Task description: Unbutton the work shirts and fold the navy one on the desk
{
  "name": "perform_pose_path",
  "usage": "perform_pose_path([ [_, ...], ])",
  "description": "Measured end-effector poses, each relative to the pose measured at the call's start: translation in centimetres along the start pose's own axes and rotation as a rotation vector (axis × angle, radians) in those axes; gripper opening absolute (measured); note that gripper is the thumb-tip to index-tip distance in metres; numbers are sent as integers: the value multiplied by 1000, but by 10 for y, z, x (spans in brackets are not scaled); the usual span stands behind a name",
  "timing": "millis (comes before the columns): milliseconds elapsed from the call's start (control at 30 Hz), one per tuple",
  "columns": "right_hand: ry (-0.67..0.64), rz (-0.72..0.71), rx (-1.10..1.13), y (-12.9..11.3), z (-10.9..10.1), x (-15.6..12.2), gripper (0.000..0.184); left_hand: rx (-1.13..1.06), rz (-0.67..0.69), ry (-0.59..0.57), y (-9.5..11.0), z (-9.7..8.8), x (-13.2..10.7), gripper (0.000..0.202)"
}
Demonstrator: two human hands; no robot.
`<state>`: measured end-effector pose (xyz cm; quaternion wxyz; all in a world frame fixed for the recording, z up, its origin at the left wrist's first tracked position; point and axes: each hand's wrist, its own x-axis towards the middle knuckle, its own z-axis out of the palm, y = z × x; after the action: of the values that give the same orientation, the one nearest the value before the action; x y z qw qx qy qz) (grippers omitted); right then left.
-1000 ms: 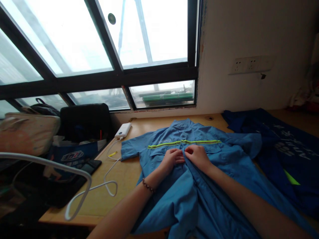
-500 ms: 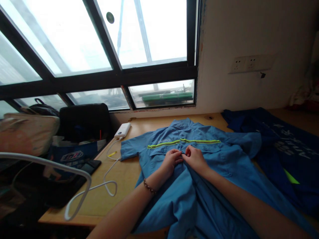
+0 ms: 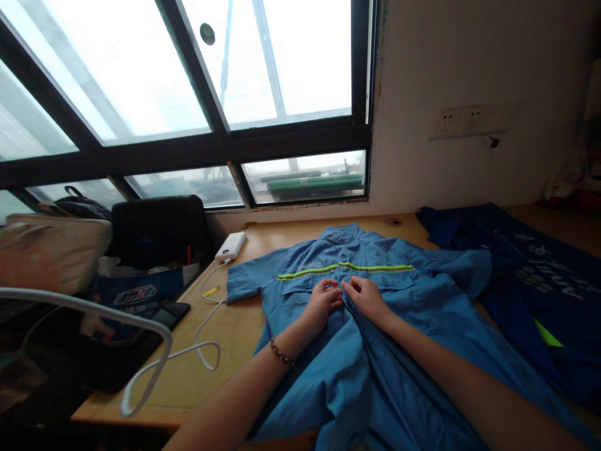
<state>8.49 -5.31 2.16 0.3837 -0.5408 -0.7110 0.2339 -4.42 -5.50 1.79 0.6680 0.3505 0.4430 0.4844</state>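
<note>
A blue short-sleeved work shirt (image 3: 300, 300) with a yellow-green reflective stripe lies spread on the table, collar toward the window. At the front placket, just under the stripe, my left hand (image 3: 323, 302) pinches the cloth with bent fingers. Close beside it, my right hand (image 3: 367, 297) grips the other edge of the placket between thumb and fingers. Whether a button sits between the fingertips is too small to see. Below the hands the shirt front falls in loose folds toward me.
A white power bank (image 3: 231, 246) with a white cable (image 3: 201, 341) is on the wooden table (image 3: 188, 376) at left. A dark blue printed garment (image 3: 526, 282) lies at right. Bags (image 3: 51, 250) and a black chair back (image 3: 159, 228) stand left of the table, under the window.
My fingertips have shifted slightly at the placket, and my right hand's fingers have moved a little down and loosened. The shirt otherwise lies the same.
</note>
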Motion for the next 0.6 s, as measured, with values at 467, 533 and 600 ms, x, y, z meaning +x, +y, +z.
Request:
perform_pose_path([
  [467,-48,-254,-617,-12,-3,-13,25,-24,-43,-22,3,0,0,18],
  [533,-59,-269,-638,-13,-3,-14,24,-18,-49,-23,2,-1,1,19],
  [600,-55,-267,-642,-14,-3,-16,23,-22,-59,-17,2,-2,1,20],
])
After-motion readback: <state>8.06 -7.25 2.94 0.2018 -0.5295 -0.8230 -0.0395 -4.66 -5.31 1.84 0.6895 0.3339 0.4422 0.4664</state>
